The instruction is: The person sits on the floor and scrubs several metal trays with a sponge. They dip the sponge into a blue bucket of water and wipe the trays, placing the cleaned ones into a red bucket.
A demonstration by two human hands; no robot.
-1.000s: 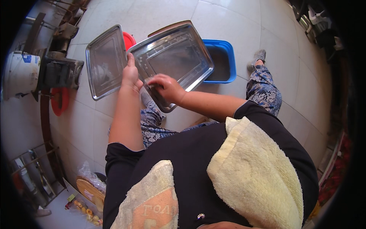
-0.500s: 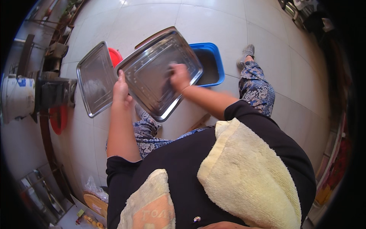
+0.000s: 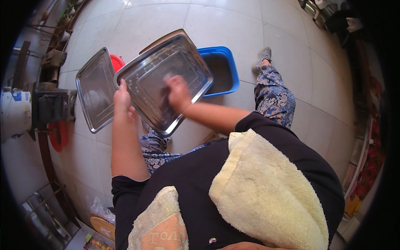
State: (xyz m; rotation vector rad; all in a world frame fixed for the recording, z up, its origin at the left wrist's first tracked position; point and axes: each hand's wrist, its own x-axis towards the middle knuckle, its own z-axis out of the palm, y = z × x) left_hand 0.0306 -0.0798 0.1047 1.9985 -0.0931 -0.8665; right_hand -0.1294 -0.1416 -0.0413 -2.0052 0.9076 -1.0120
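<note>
A shiny rectangular metal tray [image 3: 143, 83] is held tilted in front of me. My left hand [image 3: 123, 101] is closed on its left edge, thumb on top and fingers curled underneath. Over the middle of the tray's inner face, my right hand [image 3: 179, 95] is bunched with fingers down. Motion blurs its fingertips, and what they hold cannot be made out. Behind the tray's far edge shows the rim of another pan [image 3: 160, 40]. A second metal tray [image 3: 96, 89] leans to the left, partly against a red basin [image 3: 117, 62].
A blue tub [image 3: 236, 75] with murky water stands on the tiled floor [image 3: 225, 25], partly hidden by the tray. Left are a white bucket [image 3: 16, 110] and dark metal equipment [image 3: 52, 104]. My right shoe [image 3: 262, 58] is beyond the tub.
My right hand has slid left and slightly nearer across the tray. The whole scene shifts a little left in the picture, and my left hand keeps its grip.
</note>
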